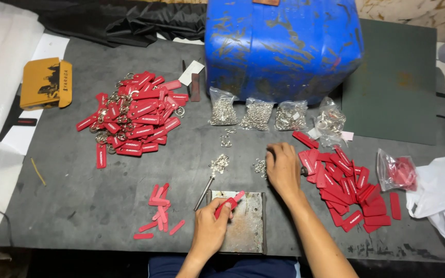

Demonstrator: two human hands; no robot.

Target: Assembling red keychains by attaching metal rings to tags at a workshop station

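Four clear bags of metal rings below blue drum

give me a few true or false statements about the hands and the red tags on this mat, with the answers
1. The left hand holds a red tag over the rusty metal plate. True.
2. The right hand rests on the finished pile of tags with rings. False: that pile lies far off at the upper left; the right hand is on the mat beside a small heap of metal rings.
3. Four clear bags of metal parts sit in front of the blue drum. True.
4. The loose pile of plain red tags lies left of the left hand. False: it lies right of the right hand.
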